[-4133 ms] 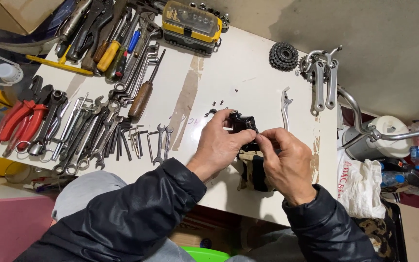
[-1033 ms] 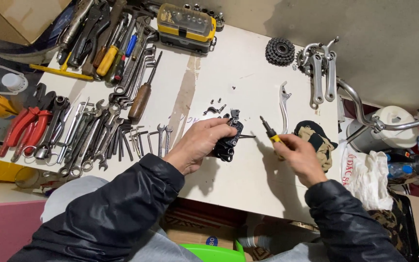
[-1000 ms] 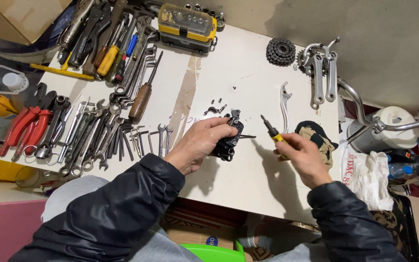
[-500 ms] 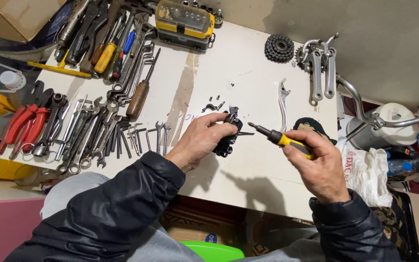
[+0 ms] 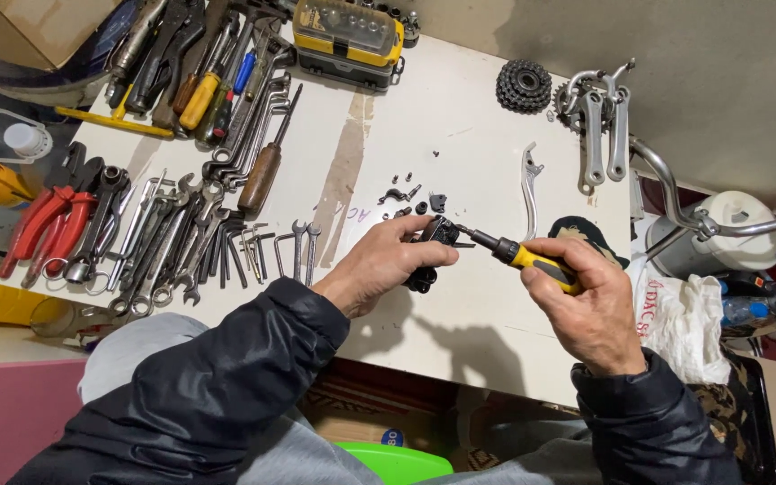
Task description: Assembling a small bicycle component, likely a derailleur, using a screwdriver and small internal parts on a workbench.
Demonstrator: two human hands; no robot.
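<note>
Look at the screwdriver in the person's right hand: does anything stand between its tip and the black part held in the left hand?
Nothing visible does. The right hand points the yellow-handled screwdriver at the black part, which the left hand holds above the white table. The tip reaches the part; the loose small pieces lie beyond it.

- White worktable [image 5: 460,332], top taped with a brown strip [image 5: 345,180]
- Grey concrete floor [image 5: 720,54] beyond
- Pink panel [image 5: 11,422] lower left
- Cardboard box [image 5: 29,27] upper left
</note>
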